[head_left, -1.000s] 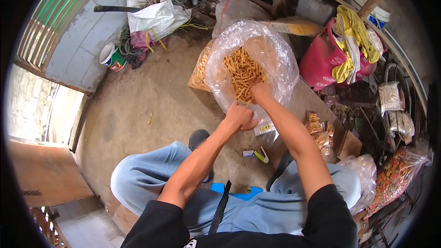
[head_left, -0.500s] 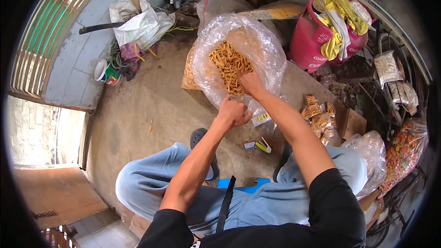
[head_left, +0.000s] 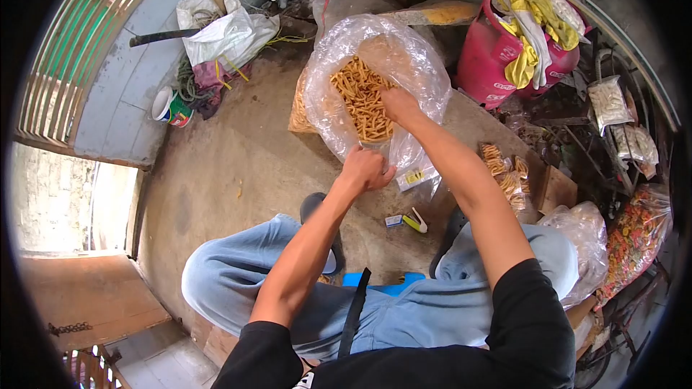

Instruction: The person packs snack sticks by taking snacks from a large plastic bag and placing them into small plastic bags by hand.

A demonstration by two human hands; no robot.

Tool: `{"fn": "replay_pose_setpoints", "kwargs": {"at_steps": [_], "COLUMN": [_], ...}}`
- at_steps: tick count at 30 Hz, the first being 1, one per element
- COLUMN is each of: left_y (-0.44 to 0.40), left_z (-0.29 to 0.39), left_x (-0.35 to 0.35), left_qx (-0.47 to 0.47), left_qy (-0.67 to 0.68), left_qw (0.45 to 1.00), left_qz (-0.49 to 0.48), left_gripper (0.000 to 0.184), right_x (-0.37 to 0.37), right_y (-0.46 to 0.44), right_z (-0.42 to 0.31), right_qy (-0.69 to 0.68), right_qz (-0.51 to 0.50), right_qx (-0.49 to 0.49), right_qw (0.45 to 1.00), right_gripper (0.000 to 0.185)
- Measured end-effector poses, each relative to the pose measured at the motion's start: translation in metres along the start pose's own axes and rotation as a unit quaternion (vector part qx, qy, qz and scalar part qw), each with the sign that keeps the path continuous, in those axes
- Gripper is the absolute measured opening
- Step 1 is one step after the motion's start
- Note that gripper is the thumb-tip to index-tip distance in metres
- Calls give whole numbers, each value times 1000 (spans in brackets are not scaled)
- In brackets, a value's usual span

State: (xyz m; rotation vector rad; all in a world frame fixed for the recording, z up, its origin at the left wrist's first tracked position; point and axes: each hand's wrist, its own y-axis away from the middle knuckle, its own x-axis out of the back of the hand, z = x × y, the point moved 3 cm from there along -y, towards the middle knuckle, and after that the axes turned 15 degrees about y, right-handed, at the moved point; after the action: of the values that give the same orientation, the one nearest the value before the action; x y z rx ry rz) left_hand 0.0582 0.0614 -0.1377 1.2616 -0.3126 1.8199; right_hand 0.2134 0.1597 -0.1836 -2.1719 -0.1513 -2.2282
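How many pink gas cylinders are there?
2. The left cylinder is right of the clear bag; the right cylinder is beside it. Yellow cloth partly covers them; more may be hidden.

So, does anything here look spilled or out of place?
One small yellowish bit lies alone on the bare floor, well away from the open plastic bag of brown sticks. It looks like a stray scrap, though it's too small to identify. Nothing else clearly stands out.
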Motion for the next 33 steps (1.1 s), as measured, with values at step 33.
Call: {"fn": "replay_pose_setpoints", "kwargs": {"at_steps": [33], "left_y": [6], "left_z": [-12], "left_x": [-10], "left_qx": [-41], "left_qy": [60], "left_qw": [996], "left_qz": [60], "left_gripper": [25], "right_x": [85], "right_y": [-6], "right_z": [0], "right_qy": [-362], "right_qz": [-156], "right_qx": [-8], "right_qw": [919], "right_gripper": [33]}}
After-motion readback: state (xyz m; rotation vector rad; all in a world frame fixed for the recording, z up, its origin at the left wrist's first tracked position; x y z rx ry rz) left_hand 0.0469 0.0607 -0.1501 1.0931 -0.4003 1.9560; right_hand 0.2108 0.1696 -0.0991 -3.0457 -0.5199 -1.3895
